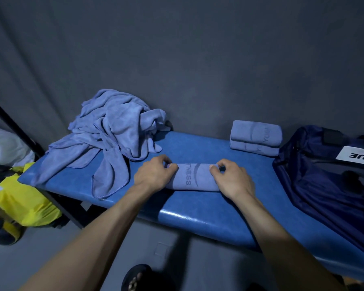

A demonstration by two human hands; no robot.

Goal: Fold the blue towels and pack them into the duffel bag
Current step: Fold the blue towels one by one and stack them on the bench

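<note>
A small folded blue towel (192,177) with dark lettering lies on the blue padded bench (208,221). My left hand (153,174) pinches its left end, and my right hand (232,179) pinches its right end. A heap of unfolded blue towels (109,131) spreads over the bench's left end. Two folded towels (255,137) are stacked at the back right by the wall. The dark navy duffel bag (328,179) lies open at the right end of the bench, with a white label on it.
A dark grey curtain wall runs behind the bench. A yellow bag (23,198) and a yellow-capped container (0,229) sit on the floor to the left, by a black frame bar (15,124). My sandalled foot (136,278) shows below.
</note>
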